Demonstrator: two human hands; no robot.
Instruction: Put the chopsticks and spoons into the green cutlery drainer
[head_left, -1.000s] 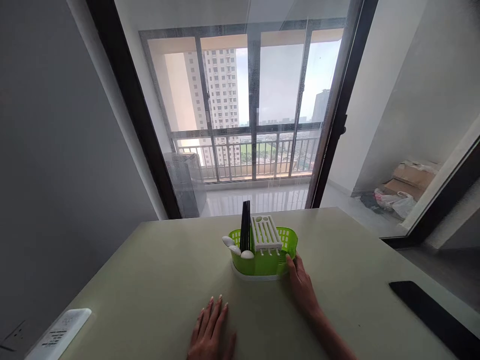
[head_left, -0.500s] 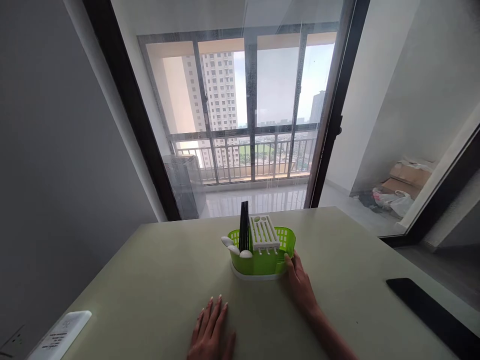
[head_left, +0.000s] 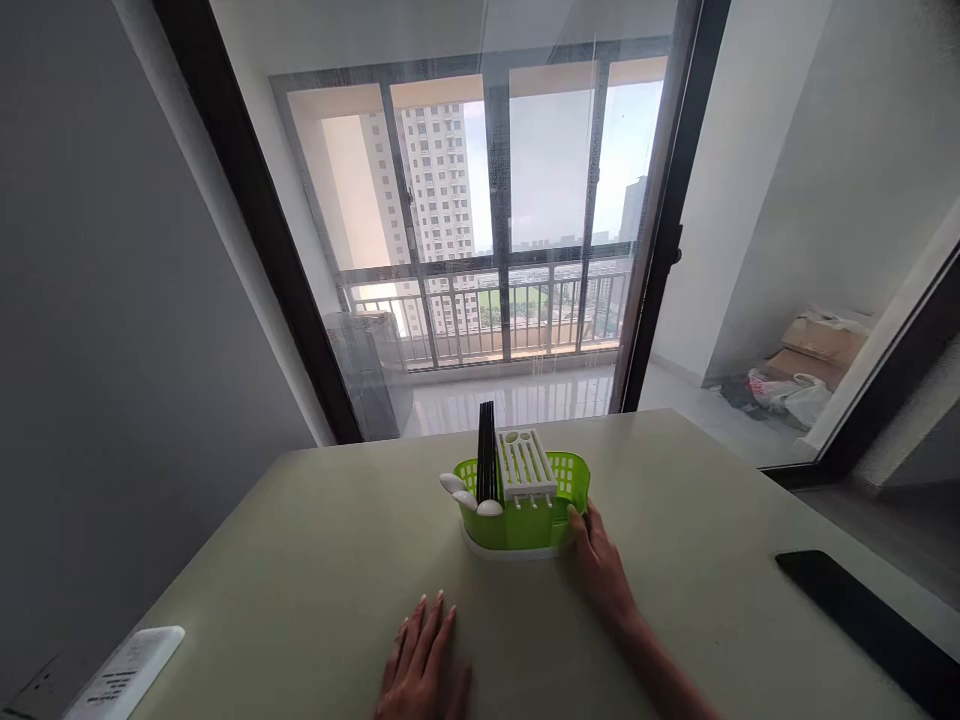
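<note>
Right hand (head_left: 606,578): thumb and fingers bracket the right end of the basket (head_left: 529,532), in contact; whether they clamp it cannot be told. Left hand (head_left: 414,662): resting in front of the basket, fingers slightly apart, holding nothing. The step appears to be steadying the basket, which stands upright on the counter (head_left: 330,560). Apply light, low pressure at its right end. Avoid jolts: the spoons (head_left: 490,508) at its left end, chopsticks (head_left: 487,455) left of its middle and rack (head_left: 527,465) at its middle could shift.
</note>
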